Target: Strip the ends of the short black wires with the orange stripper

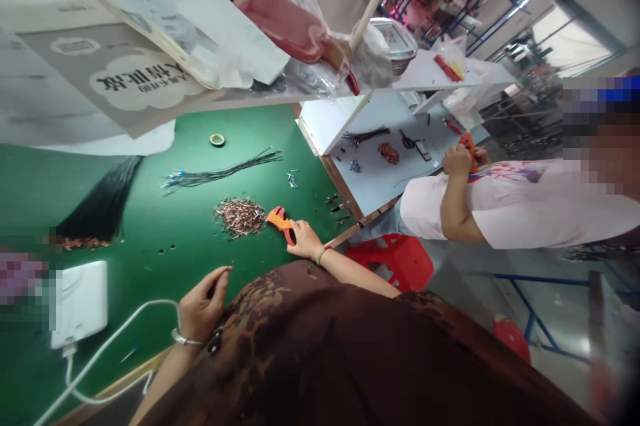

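Note:
My left hand [203, 303] hovers over the green table [200, 159] near its front edge, fingers pinched on a thin dark wire end. My right hand [303, 240] rests on the table farther along, wrapped round the handle of an orange crimping tool [279, 221]. Beside the tool lies a heap of small copper-coloured terminals [240, 216]. Behind it lies a bundle of black wires with blue ends [220, 173]. My brown patterned sleeve and lap fill the bottom of the view.
A thick bundle of black wires [103, 206], a tape roll [217, 140] and a white box with a cable [80, 303] lie on the table. A shelf with papers and bags [150, 73] hangs above. A co-worker in a pink shirt [525, 203] works at the white bench [380, 173], beside a red stool [395, 259].

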`<state>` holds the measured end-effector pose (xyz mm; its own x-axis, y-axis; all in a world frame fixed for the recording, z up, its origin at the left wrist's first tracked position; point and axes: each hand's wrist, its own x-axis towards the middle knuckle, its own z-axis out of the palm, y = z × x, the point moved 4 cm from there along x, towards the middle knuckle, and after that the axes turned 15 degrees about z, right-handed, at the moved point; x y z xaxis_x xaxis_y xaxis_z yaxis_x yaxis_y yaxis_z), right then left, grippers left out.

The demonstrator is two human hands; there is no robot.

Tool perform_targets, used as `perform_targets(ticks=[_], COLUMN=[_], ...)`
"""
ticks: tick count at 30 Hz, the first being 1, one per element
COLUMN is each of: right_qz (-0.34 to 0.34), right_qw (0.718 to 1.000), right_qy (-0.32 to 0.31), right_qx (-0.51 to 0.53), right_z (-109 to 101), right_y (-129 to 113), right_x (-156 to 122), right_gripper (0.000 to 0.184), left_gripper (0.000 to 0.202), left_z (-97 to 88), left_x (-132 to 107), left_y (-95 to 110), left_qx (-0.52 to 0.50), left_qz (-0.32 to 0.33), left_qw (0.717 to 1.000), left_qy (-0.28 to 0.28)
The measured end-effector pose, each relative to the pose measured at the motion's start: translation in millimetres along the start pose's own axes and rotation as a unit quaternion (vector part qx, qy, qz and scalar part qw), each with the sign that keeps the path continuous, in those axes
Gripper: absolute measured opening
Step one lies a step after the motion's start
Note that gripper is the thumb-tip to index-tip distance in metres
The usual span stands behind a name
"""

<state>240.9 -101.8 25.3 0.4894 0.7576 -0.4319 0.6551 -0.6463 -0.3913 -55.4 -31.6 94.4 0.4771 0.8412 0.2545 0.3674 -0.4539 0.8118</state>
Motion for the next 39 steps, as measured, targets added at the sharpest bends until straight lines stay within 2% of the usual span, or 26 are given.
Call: perform_targets(ticks=[4,7,11,15,18,21,23,26,29,32,39], right_qz=[0.009,0.038,0.084,0.112,0.127,0.131,0.115,0.075,0.039,0.010,-0.043], right_qw=[0.995,0.982,0.961,0.956,0.966,0.982,0.990,0.994,0.992,0.988,0.982], right_qy=[-0.046,-0.113,-0.200,-0.228,-0.201,-0.132,-0.085,-0.045,-0.030,-0.024,-0.031], right_qx=[0.091,0.147,0.171,0.147,0.099,0.036,-0.008,-0.070,-0.117,-0.149,-0.182], right_z=[-9.1,-13.8,-4.4,11.7,12.8,-0.6,-12.2,-23.2,-25.3,-24.0,-21.9], right_y=[3.5,9.3,14.4,17.0,21.0,27.1,30.3,33.2,35.0,36.4,42.8], right_x=[3.7,10.5,11.9,6.9,10.1,20.4,27.2,32.2,31.8,31.0,35.0], right_gripper=[0.076,0.054,0.025,0.012,0.010,0.017,0.022,0.027,0.032,0.035,0.038], left_gripper=[0.044,0.047,0.051,0.056,0.059,0.054,0.047,0.037,0.035,0.035,0.032], left_z=[2.1,8.6,30.4,57.6,72.3,83.3,92.0,109.7,128.0,140.5,147.3], left_x=[11.9,24.8,41.9,44.6,37.3,34.4,41.1,64.2,90.8,106.6,108.8], left_y=[-5.9,-11.2,-15.0,-17.0,-19.7,-26.1,-32.7,-43.5,-51.4,-55.7,-64.5], left_qx=[-0.016,-0.057,-0.093,-0.109,-0.096,-0.055,-0.015,0.048,0.105,0.147,0.195], left_qz=[-0.095,-0.152,-0.173,-0.195,-0.210,-0.221,-0.228,-0.234,-0.236,-0.234,-0.243], left_qw=[0.995,0.987,0.981,0.975,0.972,0.973,0.972,0.968,0.960,0.950,0.930], left_qy=[0.009,0.005,-0.007,-0.024,-0.036,-0.044,-0.052,-0.077,-0.113,-0.149,-0.194])
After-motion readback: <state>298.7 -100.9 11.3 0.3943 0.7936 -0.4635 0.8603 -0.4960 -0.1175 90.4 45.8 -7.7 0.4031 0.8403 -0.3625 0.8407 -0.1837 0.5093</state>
